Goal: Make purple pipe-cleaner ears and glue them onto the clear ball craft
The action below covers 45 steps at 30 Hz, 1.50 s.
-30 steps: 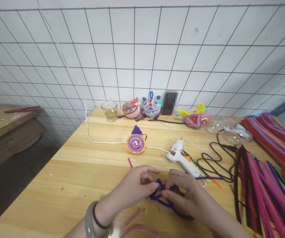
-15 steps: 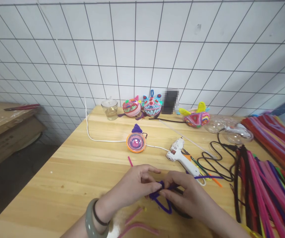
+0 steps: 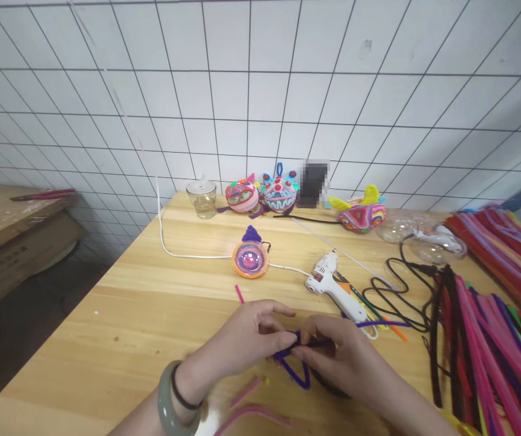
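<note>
Low over the front of the table, a purple pipe cleaner (image 3: 297, 376) is pinched between both hands, bent into a small triangular loop that hangs below the fingertips. My left hand (image 3: 258, 333) grips it from the left with thumb and fingers. From the right, my right hand (image 3: 337, 348) pinches it close to the left thumb. Part of the bent piece is hidden behind the fingers. Pink pipe cleaner pieces (image 3: 260, 412) lie below the hands. Farther back sits a round ornament (image 3: 250, 259) with an orange rim, coloured rings and a purple triangle on top.
A white glue gun (image 3: 333, 284) lies beyond my right hand, with a black cable (image 3: 389, 290) coiled beside it. Bundles of pipe cleaners (image 3: 491, 345) cover the right side. Along the wall stand a lidded cup (image 3: 203, 200) and decorated balls (image 3: 279, 195).
The view has shifted slightly. Both hands keep nearly the same pose on the purple pipe cleaner; its loop has tilted a little.
</note>
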Each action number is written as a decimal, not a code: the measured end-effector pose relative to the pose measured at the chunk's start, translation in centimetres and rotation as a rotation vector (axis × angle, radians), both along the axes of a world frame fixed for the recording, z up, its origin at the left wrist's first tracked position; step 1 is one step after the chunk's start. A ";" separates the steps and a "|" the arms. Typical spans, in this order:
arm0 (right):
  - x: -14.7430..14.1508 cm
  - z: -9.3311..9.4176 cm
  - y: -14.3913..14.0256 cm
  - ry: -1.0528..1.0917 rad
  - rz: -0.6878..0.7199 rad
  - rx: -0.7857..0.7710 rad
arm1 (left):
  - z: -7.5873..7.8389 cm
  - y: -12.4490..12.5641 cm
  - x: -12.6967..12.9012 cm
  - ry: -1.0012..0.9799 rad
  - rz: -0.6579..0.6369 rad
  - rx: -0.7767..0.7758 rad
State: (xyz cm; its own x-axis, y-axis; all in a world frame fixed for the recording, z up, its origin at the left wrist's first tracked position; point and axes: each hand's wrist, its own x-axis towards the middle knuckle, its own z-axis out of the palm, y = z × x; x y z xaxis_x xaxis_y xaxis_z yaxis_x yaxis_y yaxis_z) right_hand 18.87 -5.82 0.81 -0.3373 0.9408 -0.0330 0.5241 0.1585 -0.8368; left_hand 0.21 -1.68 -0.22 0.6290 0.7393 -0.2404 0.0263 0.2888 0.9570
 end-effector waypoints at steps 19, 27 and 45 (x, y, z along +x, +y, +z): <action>0.0 -0.1 0.5 0.306 -0.317 -0.030 | 0.6 0.5 -0.1 -0.098 0.089 -0.065; 0.0 0.0 0.5 0.271 -0.283 -0.004 | 0.6 0.7 0.0 -0.124 0.126 -0.035; 0.1 -0.4 0.5 0.228 -0.311 0.051 | 1.2 0.6 0.2 -0.148 0.191 -0.056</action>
